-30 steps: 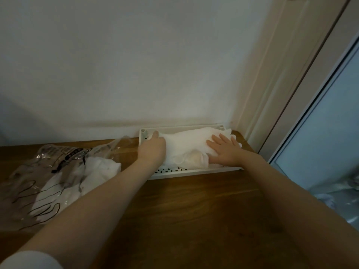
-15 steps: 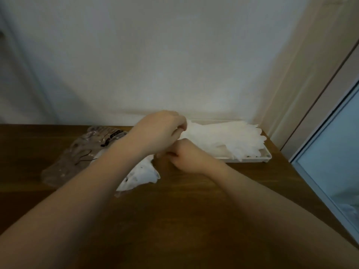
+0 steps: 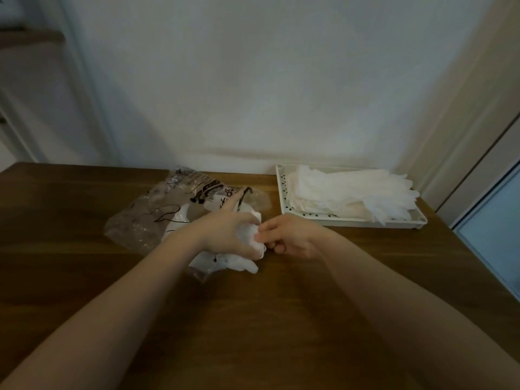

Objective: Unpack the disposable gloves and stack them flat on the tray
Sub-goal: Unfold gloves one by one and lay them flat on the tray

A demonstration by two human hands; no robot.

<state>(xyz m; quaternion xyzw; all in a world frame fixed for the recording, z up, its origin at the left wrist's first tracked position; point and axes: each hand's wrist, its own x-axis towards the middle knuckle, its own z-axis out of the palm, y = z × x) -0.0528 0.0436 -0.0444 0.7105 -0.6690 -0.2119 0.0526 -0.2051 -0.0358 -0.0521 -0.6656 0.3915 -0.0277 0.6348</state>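
Both hands meet over the tabletop (image 3: 253,319). The left hand (image 3: 228,235) grips a crumpled glove (image 3: 247,237) at the bag (image 3: 157,218) mouth; the right hand (image 3: 292,237) pinches its edge. Beyond the right hand, the stack (image 3: 351,190) lies on the tray (image 3: 281,190). Half a second ago, both hands were nearer the tray.

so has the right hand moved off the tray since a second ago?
Yes. The right hand was flat on the stacked gloves in the tray; it now sits left of the tray, pinching a bunched glove at the packaging.
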